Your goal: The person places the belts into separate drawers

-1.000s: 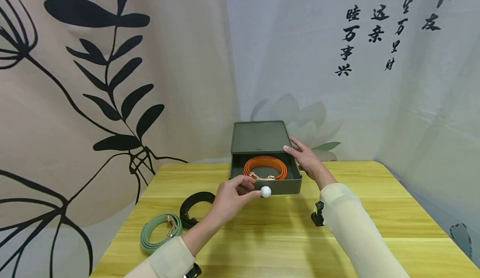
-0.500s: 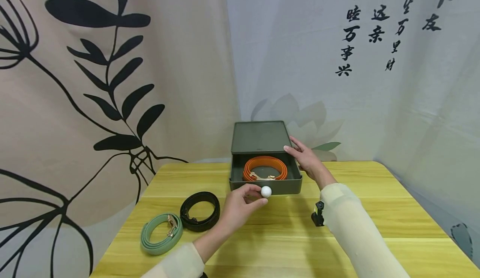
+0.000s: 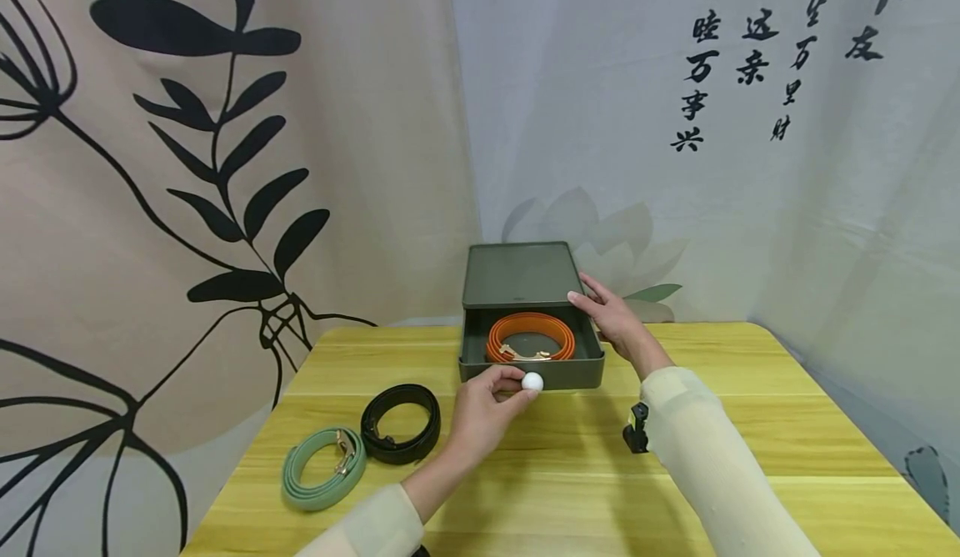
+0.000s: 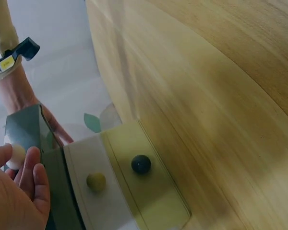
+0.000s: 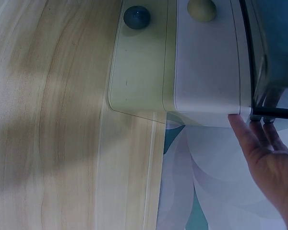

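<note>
A small dark green drawer unit [image 3: 522,273] stands at the table's back edge, its top drawer [image 3: 558,376] pulled out. Inside that drawer lies a coiled orange belt [image 3: 564,332] with a gold buckle. My left hand [image 3: 483,411] pinches the white round drawer knob [image 3: 532,381] between thumb and fingers. My right hand [image 3: 618,323] rests against the unit's right side with its fingers extended. In the left wrist view, a white drawer [image 4: 93,158] with a yellowish knob [image 4: 96,182] and a pale yellow drawer [image 4: 156,199] with a dark knob [image 4: 141,164] sit below the green one.
A coiled black belt [image 3: 431,434] and a coiled light green belt [image 3: 300,490] lie on the left of the wooden table [image 3: 570,490]. Behind the table hangs a printed curtain [image 3: 390,165] with plant shapes and writing.
My left hand has shifted slightly right and its fingers have come down around the white knob. The black belt shows more fully now. My right hand and the drawer look unmoved.
</note>
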Demonstrator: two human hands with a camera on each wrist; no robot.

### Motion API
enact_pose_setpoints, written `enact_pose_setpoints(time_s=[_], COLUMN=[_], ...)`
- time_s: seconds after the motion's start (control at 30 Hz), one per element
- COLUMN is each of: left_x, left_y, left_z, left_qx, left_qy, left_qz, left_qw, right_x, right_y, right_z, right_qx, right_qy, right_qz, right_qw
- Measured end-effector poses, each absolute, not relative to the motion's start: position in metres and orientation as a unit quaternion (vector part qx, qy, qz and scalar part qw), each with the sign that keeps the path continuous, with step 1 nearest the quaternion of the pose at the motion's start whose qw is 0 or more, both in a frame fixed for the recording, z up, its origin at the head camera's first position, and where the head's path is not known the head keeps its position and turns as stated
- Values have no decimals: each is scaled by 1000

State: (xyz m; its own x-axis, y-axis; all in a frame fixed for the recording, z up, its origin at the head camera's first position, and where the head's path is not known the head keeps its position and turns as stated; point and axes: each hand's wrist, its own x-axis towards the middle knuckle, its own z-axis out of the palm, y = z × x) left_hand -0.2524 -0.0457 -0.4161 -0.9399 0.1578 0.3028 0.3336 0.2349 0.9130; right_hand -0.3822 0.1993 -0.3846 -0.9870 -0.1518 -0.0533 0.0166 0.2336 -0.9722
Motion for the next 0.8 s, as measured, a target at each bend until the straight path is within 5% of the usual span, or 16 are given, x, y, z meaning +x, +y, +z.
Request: enact_pose_setpoints(time_s=[0.8], left_x=[-266], left_y=[-45], left_z=[-416], left_qx=[-158], left_qy=[-784], left_qz=[-593], left_qw=[94], right_x=[-383], right_y=[197], right_z=[-386], right_qx=[-39], right_qy=[790], right_qz=[-609], right_qw=[67])
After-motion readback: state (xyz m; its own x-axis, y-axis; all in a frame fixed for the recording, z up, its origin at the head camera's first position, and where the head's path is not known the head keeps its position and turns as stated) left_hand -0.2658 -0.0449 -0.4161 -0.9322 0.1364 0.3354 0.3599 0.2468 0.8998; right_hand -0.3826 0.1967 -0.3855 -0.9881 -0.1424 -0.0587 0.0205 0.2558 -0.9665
